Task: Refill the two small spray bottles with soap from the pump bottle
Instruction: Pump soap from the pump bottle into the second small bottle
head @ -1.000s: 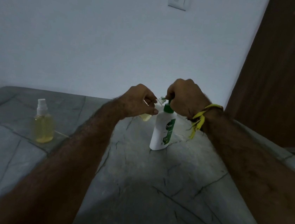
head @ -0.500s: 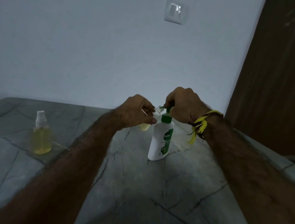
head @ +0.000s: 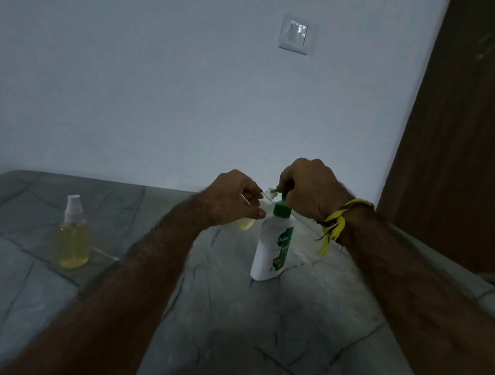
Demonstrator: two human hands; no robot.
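Pale blue-grey wall (head: 159, 84) across the back, dim light throughout. Dark brown wooden door (head: 477, 136) down the right side. Grey stone counter (head: 224, 323) with dark veins and tile seams filling the lower half. White light switch (head: 294, 34) high on the wall, above the hands.

White pump bottle (head: 273, 245) with green collar and green label, upright on the counter near the middle. Right hand (head: 311, 188) curled over the top of the pump bottle, fingers closed round the green pump head, most of which is hidden beneath them. Yellow thread band (head: 336, 225) tied at the right wrist, loose ends hanging down.

Left hand (head: 232, 198) just left of the pump bottle, fingers and thumb wrapped round a small open spray bottle (head: 245, 222), held off the counter. Only its clear neck and a bit of yellowish base visible past the fingers; neck right up at the pump spout, actual contact too small to tell.

Second small spray bottle (head: 76, 229) well apart to the left, upright on the counter, white sprayer cap on, nearly full of yellow liquid. Thin pale line (head: 103, 252) on the counter just right of its base, too faint to identify
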